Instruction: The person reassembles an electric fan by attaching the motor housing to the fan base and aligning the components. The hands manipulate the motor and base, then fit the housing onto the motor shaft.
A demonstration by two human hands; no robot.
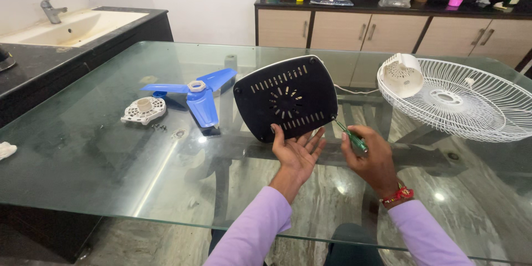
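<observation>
the left hand (296, 152) is open, palm up, with the fingers spread, and it supports the lower edge of a black fan base plate (286, 98). the plate is rounded-square, stands tilted on its edge on the glass table (83, 155), and shows rows of short ventilation slots around its centre. the right hand (370, 158) is closed around a green-handled screwdriver (350, 136); the fingers wrap the handle, and the metal tip touches the lower right corner of the plate, where a screw hole seems to be. a red thread band (400, 194) sits on the right wrist, and both arms wear light purple sleeves.

to the left of the plate lies a blue fan blade (198, 95) with 3 wings, with a white ring at its hub. just beside it, further left, is a small white round plastic part (144, 111), and a few small dark screws (159, 127) lie near that part. to the right of the plate, well apart from the hands, a white wire fan guard (471, 102) lies flat, and a white motor housing (402, 75) rests on its left rim. a thin white cord runs behind the plate toward the guard.

behind the table is a wooden cabinet (338, 30) with bottles on top, and a sink (72, 25) is at the far left.
</observation>
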